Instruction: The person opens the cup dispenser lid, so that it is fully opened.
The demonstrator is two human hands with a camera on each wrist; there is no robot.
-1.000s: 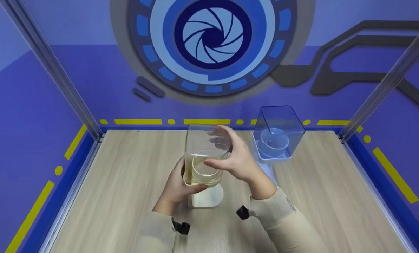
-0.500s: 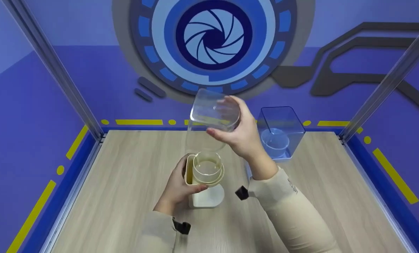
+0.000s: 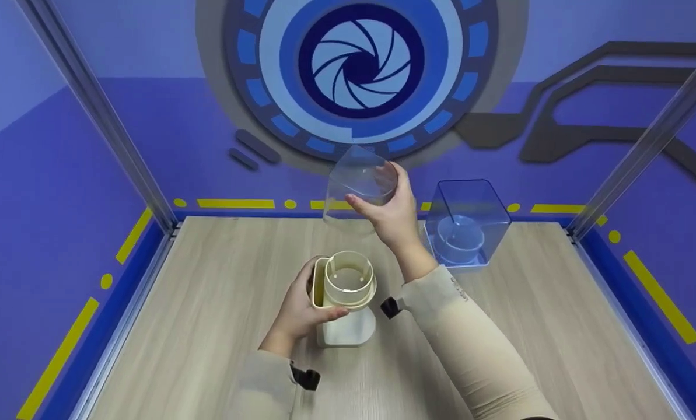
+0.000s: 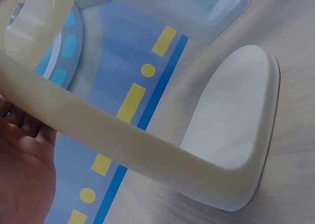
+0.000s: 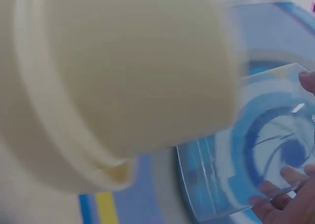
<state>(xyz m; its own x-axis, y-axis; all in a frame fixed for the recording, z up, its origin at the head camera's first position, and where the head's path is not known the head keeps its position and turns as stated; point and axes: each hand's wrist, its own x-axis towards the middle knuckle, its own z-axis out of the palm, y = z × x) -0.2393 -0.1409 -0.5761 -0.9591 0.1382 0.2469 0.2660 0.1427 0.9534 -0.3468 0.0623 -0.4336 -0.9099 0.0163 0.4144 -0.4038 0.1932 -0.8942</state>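
Left hand grips the cream stand upright at table centre while the right hand pinches the clear cover aloft beyond it; best carried level, clear of the blue unit at far right.

Cover: clear glossy plastic.
Base: cream plastic, smooth, matt.
Table: pale wood grain, matt.
Bin: blue-tinted clear plastic.

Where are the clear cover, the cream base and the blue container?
clear cover [image 3: 356, 184], head view, on its side wall above the fingers.
cream base [image 3: 348, 333], head view, on its flat foot.
blue container [image 3: 470, 204], head view, on its front wall.
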